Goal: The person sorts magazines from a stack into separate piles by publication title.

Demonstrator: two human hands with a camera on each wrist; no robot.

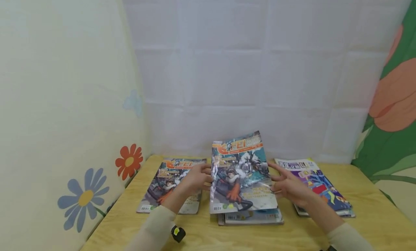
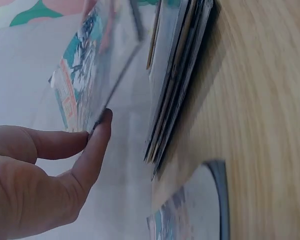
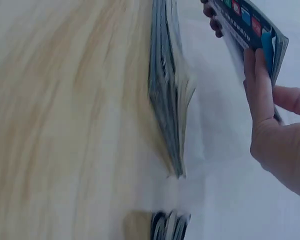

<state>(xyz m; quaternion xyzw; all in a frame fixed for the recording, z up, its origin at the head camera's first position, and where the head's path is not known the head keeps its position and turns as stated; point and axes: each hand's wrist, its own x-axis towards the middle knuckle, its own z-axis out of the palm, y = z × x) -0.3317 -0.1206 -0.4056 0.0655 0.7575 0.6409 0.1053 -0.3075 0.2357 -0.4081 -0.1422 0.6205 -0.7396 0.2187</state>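
A magazine (image 1: 242,175) with an orange title and a cartoon cover is raised at a tilt over the middle pile of magazines (image 1: 253,218). My left hand (image 1: 199,177) pinches its left edge between thumb and fingers, plain in the left wrist view, where the magazine (image 2: 87,60) appears edge-on. On the opposite edge my right hand (image 1: 289,184) grips it the same way. From the right wrist the magazine's dark back cover (image 3: 242,22) shows, with fingertips of the other hand at its far side. A gap separates it from the pile (image 3: 165,85) below.
Left on the wooden table (image 1: 110,229) lies a magazine (image 1: 152,198) with a matching cover, partly behind my left arm. To the right is a small pile of magazines (image 1: 325,186) with a purple cover on top. White cloth (image 1: 208,81) hangs behind the table.
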